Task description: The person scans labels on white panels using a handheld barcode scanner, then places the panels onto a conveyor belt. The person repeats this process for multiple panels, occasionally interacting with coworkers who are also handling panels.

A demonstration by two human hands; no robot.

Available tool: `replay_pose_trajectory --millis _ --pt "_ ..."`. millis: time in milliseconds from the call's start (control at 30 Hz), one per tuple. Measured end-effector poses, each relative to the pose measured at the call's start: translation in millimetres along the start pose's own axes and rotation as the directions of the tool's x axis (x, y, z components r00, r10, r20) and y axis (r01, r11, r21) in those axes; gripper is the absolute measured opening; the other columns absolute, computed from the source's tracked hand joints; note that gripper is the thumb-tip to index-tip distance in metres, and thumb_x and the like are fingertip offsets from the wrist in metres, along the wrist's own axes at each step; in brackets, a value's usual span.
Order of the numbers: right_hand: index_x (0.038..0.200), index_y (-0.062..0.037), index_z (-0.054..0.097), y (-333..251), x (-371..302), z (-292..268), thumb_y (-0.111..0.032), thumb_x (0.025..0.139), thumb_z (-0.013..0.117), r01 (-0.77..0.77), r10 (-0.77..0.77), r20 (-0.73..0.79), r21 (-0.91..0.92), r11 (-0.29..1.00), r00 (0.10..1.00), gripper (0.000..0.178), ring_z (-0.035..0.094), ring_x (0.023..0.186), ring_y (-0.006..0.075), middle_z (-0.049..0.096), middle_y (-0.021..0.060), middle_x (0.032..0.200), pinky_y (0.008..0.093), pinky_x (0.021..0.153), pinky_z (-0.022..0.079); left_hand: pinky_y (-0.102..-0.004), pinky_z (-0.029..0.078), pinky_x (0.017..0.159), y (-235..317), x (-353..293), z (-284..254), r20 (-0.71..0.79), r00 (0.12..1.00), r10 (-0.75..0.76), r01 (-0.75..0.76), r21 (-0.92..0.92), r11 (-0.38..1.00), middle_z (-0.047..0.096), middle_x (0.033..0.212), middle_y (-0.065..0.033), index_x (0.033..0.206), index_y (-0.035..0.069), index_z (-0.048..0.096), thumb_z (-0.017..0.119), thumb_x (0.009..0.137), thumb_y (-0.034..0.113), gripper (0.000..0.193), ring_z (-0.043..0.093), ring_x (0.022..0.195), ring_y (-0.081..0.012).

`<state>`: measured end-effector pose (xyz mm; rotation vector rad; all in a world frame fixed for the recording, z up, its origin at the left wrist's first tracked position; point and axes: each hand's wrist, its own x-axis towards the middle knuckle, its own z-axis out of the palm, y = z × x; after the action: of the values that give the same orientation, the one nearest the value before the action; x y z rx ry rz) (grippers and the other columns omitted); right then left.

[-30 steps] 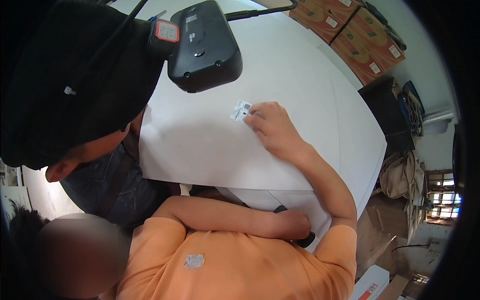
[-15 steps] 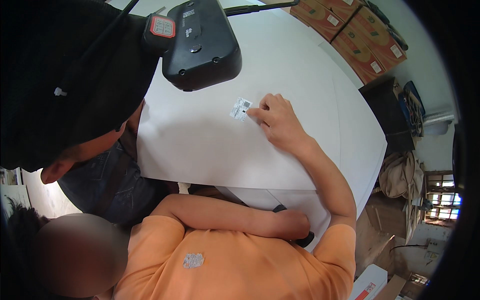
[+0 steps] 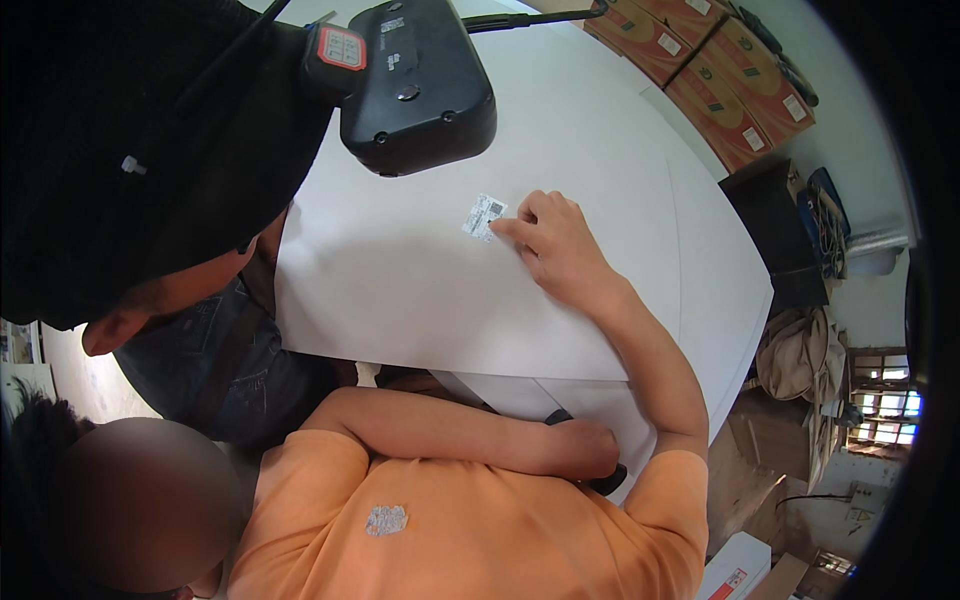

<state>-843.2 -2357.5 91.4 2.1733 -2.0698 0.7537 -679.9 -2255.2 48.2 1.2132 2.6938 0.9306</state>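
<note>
My right hand (image 3: 560, 245) is over the white sheet (image 3: 420, 290), its fingers bent and pulled together. One digit reaches out to the right edge of a small printed label (image 3: 484, 217), where a tiny dark spot shows by the fingertip. The label lies on the sheet; whether anything small is pinched is too fine to see. My left forearm crosses in front of my orange shirt. At its end my left hand (image 3: 590, 449) is closed round a black object (image 3: 610, 481), which shows on both sides of the fist. Its fingers are hidden.
At left, a person in a black cap (image 3: 150, 130) leans over the sheet, wearing a black head-mounted device (image 3: 420, 90). Another person's head (image 3: 150, 505) is at lower left. Stacked cardboard boxes (image 3: 720, 90) stand beyond the far right; a beige bag (image 3: 800, 355) is at right.
The capped person's head and device have shifted slightly right. The other head has moved a little left and up. My hands stay almost where they were.
</note>
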Motion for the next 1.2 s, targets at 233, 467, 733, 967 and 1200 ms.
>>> replay_pose_trajectory --millis 233,467,733,967,1200 --pt "0.106 -0.0152 0.07 2.6 2.5 2.4 0.003 0.082 0.061 -0.03 0.029 -0.014 -0.016 0.999 0.999 0.032 0.049 0.084 0.0247 0.051 0.0056 0.091 0.0371 0.076 0.039 -0.037 0.055 0.064 -0.6 0.8 6.9 -0.052 0.999 0.003 -0.003 -0.007 1.0 0.068 0.077 -0.0139 0.076 0.0 0.068 0.067 0.073 0.012 0.012 0.068 0.075 -0.0305" --pt "0.108 -0.016 0.069 0.8 5.3 4.6 0.002 0.082 0.062 -0.031 0.031 0.019 0.018 0.999 0.999 0.032 0.049 0.086 0.0253 0.051 0.0065 0.092 0.0377 0.076 0.04 -0.0361 0.056 0.064 -0.7 1.2 -0.2 -0.035 0.999 0.006 -0.007 -0.016 1.0 0.069 0.079 -0.0145 0.076 0.001 0.068 0.065 0.075 0.011 0.011 0.068 0.076 -0.0299" --pt "0.108 -0.0173 0.07 -10.7 2.7 1.5 0.002 0.081 0.064 0.01 -0.014 0.073 0.055 0.998 0.997 0.034 0.049 0.084 0.0265 0.052 0.0073 0.093 0.0386 0.076 0.04 -0.0345 0.055 0.063 3.2 -1.6 -10.5 -0.006 1.0 0.009 -0.009 0.053 0.999 0.069 0.08 -0.0142 0.077 0.001 0.069 0.065 0.075 0.011 0.011 0.068 0.075 -0.0286" --pt "0.107 -0.0154 0.071 -9.3 -1.1 -0.1 0.002 0.082 0.062 0.0 -0.004 0.057 0.066 0.998 0.998 0.031 0.049 0.081 0.0257 0.052 0.0061 0.09 0.038 0.073 0.04 -0.0324 0.054 0.059 1.4 -3.1 -4.9 -0.041 0.999 0.02 -0.016 0.095 0.995 0.068 0.077 -0.0121 0.073 0.002 0.067 0.064 0.076 0.013 0.012 0.067 0.072 -0.0254" --pt "0.106 -0.0141 0.071 1.7 -0.7 -3.8 0.002 0.082 0.061 -0.061 0.061 0.02 0.014 0.998 0.998 0.031 0.05 0.082 0.0249 0.052 0.0058 0.09 0.0371 0.074 0.041 -0.0313 0.051 0.053 1.4 -3.7 -2.1 -0.141 0.988 0.059 -0.041 0.126 0.991 0.066 0.07 -0.0104 0.068 0.004 0.064 0.063 0.074 0.013 0.011 0.065 0.065 -0.0222"
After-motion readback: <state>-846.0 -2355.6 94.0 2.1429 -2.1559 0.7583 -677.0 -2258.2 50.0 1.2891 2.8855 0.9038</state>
